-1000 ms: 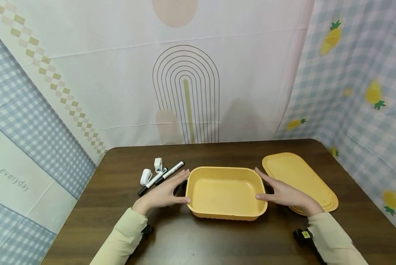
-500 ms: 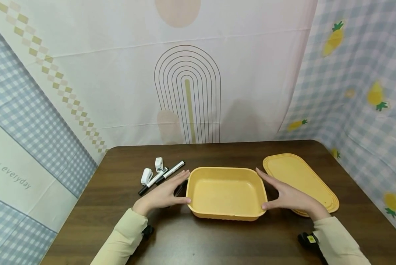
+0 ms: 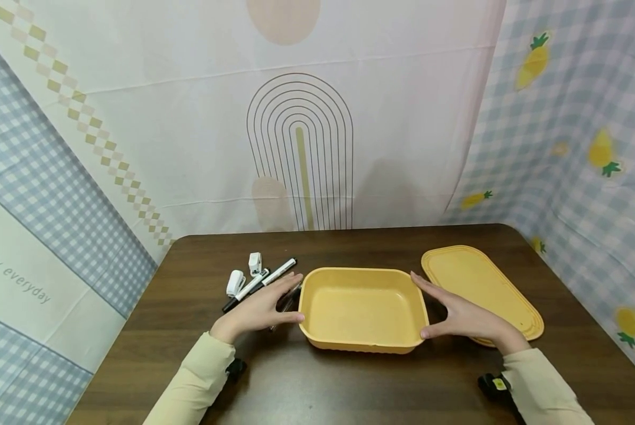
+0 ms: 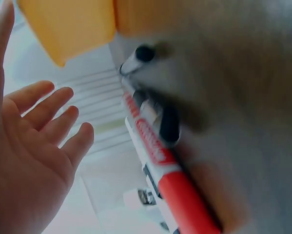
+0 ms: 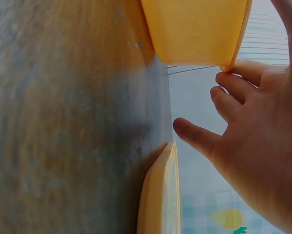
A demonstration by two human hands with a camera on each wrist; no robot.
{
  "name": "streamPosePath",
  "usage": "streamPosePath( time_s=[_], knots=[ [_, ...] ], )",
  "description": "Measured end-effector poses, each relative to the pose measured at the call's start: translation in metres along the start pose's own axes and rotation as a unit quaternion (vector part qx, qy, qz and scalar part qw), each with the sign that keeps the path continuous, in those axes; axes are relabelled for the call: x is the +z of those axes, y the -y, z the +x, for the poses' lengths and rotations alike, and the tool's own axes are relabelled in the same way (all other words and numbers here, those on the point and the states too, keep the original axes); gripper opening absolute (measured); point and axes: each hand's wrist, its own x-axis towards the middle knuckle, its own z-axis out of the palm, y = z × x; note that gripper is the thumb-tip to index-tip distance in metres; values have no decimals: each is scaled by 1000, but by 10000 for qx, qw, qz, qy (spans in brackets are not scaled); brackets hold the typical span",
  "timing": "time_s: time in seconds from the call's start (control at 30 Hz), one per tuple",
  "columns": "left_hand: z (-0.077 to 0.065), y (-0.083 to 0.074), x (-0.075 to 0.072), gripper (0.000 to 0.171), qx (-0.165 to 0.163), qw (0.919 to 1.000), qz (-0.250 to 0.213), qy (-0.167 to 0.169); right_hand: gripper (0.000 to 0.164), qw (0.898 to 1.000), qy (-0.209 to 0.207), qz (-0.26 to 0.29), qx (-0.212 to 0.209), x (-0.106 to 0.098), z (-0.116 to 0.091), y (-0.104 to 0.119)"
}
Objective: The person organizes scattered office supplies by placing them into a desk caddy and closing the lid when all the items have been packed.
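A yellow, open-topped plastic box (image 3: pixel 362 313) stands on the table with nothing inside. My left hand (image 3: pixel 259 307) is at its left side, thumb and fingers spread and extended; the left wrist view shows the fingers apart from the box. My right hand (image 3: pixel 458 313) is at the right side, with the thumb and fingers likewise spread. In the right wrist view the index finger (image 5: pixel 250 70) reaches the box rim and seems to touch it. Beneath my left hand lies a red-capped white marker (image 4: pixel 170 180), hidden in the head view.
A flat yellow lid (image 3: pixel 482 289) lies right of the box. Two white-and-black markers (image 3: pixel 279 273) and two small white objects (image 3: pixel 235 283) lie at the left. Between left hand and box is a dark, slim object (image 3: pixel 290 300). A patterned cloth (image 3: pixel 392 118) hangs behind the table.
My right hand has shifted slightly right, its thumb leaving the inside of the box for the rim's edge. The left hand has drawn back a little to the left. The box stays put.
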Motion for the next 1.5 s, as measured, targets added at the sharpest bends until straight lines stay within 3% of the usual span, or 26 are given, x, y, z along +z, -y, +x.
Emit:
streamPosePath(
  time_s=[0.2,0.3,0.47,0.73,0.9,1.07,1.5],
  knots=[
    [-6,5,-19,95,-247,9984,-7,-500,110,9998,19,179,35,0,1,-2],
    [-12,13,-30,88,-513,9942,50,-942,110,9999,11,169,4,0,1,-3],
    [-23,32,-47,75,-855,9812,244,-1711,111,9999,-36,94,-10,0,1,-2],
    [-39,56,-58,63,-1433,9625,270,-2285,111,9999,-91,-20,-52,0,-1,-2],
    [-43,64,-58,62,-1667,9566,341,-2364,110,9999,-87,-17,-52,0,-1,-2],
    [-43,71,-54,61,-1840,9561,350,-2254,109,9999,-74,99,2,0,0,-3],
    [-37,83,-43,62,-2031,9631,299,-1738,109,9998,-38,188,35,1,-1,-4]
  ],
)
